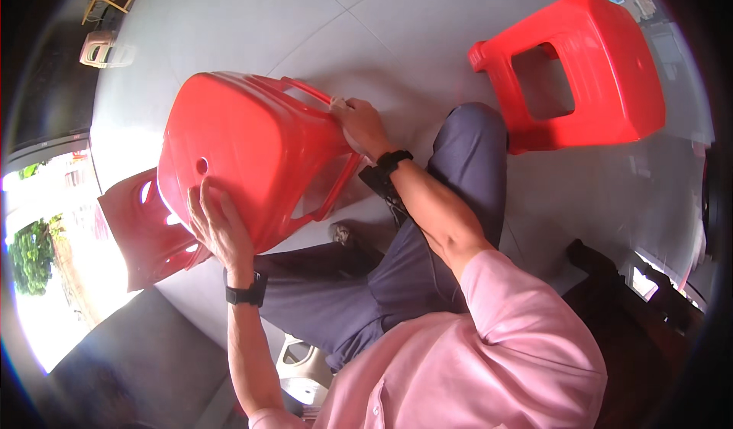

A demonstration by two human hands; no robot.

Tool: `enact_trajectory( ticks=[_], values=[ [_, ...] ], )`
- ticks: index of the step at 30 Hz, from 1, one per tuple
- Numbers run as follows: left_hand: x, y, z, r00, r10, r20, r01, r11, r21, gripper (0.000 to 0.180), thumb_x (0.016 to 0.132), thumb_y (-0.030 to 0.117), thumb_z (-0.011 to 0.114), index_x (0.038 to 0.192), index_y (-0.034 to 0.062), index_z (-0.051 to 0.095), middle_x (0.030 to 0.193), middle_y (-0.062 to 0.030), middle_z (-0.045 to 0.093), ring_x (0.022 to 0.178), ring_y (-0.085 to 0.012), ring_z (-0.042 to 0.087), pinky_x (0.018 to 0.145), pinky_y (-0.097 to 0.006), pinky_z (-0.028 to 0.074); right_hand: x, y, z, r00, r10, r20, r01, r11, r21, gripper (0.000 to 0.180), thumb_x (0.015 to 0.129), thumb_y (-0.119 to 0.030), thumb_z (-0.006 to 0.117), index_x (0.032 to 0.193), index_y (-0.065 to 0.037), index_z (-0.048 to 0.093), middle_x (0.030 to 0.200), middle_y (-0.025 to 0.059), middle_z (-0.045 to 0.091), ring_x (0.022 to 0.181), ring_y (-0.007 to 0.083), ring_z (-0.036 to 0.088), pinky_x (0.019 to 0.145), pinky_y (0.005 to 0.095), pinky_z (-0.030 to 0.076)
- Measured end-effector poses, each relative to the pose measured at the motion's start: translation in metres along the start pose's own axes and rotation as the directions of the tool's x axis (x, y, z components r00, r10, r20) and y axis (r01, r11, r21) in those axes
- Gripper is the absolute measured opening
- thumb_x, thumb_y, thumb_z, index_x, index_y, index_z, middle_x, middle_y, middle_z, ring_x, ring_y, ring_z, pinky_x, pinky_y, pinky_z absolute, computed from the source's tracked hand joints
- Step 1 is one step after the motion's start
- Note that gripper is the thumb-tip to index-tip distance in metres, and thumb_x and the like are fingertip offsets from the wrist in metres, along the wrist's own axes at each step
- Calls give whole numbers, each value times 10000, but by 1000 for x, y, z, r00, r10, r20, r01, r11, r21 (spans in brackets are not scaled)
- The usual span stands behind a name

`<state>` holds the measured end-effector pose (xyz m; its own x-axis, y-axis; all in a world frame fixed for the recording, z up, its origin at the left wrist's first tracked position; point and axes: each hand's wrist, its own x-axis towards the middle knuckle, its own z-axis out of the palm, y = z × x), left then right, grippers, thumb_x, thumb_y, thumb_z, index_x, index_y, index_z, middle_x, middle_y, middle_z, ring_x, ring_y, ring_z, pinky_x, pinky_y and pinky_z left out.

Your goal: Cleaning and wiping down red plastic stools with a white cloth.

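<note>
My right grip was clamped on a red stool by one leg, palm hidden; my left grip lay spread on its seat, beside a half-covered red plastic piece.

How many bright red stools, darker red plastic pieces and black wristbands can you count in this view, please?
Bright red stools: 2
Darker red plastic piece, partly hidden: 1
Black wristbands: 2
Total: 5
</note>
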<state>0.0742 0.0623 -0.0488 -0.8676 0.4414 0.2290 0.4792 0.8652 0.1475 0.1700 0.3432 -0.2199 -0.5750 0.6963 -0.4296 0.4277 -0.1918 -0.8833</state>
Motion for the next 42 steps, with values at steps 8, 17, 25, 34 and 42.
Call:
enact_trajectory(
  ticks=[8, 17, 25, 34, 42],
  values=[
    [-4, -5, -1, 999, -37, 5, 37, 999, -9, 528, 1118, 411, 495, 1593, 181, 513, 1682, -213, 397, 1569, -372, 360, 1293, -574, 173, -53, -118, 1, 915, -378, 139, 322, 894, 313, 380, 953, -342, 750, 1099, 9, 763, 941, 183, 778, 899, 303, 754, 806, 396, 563],
    [-17, 6, -20, 944, 313, 109, -309, 950, -50, 978, 855, 540, 858, 1660, 200, 421, 1732, -177, 336, 1587, -425, 313, 1264, -683, 222, -18, -155, -42, 916, -385, -109, 262, 371, 891, 247, 975, -205, 760, 1127, -11, 737, 1047, 65, 739, 945, 172, 708, 856, 343, 580],
    [7, -62, -36, 840, 472, 269, -500, 865, 44, 1175, 710, 476, 962, 1690, 185, 383, 1778, -88, 300, 1634, -366, 271, 1301, -610, 266, 31, -23, -74, 997, 18, -75, 57, 479, 876, 391, 954, -282, 796, 1225, -18, 695, 1193, 92, 696, 1121, 251, 666, 1002, 425, 543],
    [13, -70, -50, 950, 262, 172, -237, 959, -154, 562, 1091, 453, 562, 1615, 258, 514, 1750, -69, 361, 1630, -387, 248, 1313, -597, 181, 31, -13, -66, 986, 84, 143, -164, 635, 755, 476, 958, -384, 785, 1264, -40, 666, 1207, 125, 692, 1116, 285, 679, 971, 481, 572],
    [25, 12, 8, 994, 102, 35, -102, 995, -25, 650, 1051, 577, 603, 1610, 258, 509, 1735, -159, 351, 1619, -371, 287, 1301, -626, 192, 25, 38, 17, 905, 159, 394, -389, 684, 617, 278, 1001, -302, 760, 1137, -68, 697, 931, 18, 673, 788, 161, 655, 625, 333, 522]
  ],
)
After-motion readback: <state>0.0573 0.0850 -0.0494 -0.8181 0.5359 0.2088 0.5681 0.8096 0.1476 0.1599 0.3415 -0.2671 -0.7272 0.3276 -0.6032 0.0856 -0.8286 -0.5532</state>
